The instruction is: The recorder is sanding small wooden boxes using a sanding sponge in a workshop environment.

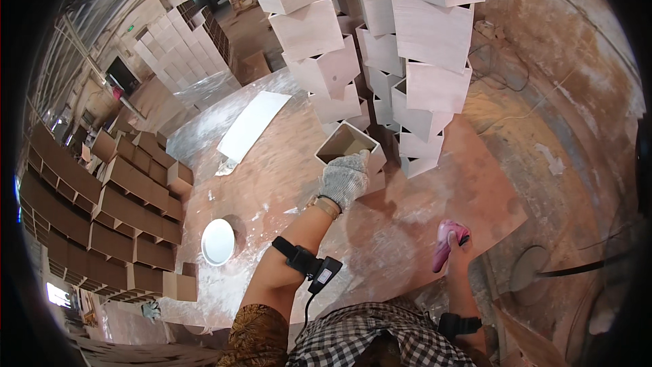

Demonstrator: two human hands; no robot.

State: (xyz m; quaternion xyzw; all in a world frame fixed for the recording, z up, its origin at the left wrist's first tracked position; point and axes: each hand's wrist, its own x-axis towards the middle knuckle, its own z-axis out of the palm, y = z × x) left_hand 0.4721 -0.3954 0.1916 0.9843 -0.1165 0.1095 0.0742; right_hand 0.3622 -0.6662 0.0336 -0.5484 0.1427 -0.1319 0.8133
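Observation:
My left hand [345, 178], in a grey knit glove, grips the near rim of an open-topped pale wooden box [346, 143] that stands on the dusty floor at the foot of the box stacks. My right hand [456, 243], bare, is closed around a pink tool [448, 241] held low over a brown board [435, 211] that lies on the floor. A black band with a small device sits on each forearm.
Tall stacks of pale wooden boxes [414, 47] rise just beyond the hands. Rows of brown boxes [115, 211] lie at the left. A white bowl [218, 241] and a white sheet [252, 124] rest on the floor. Cables [502, 78] trail at the right.

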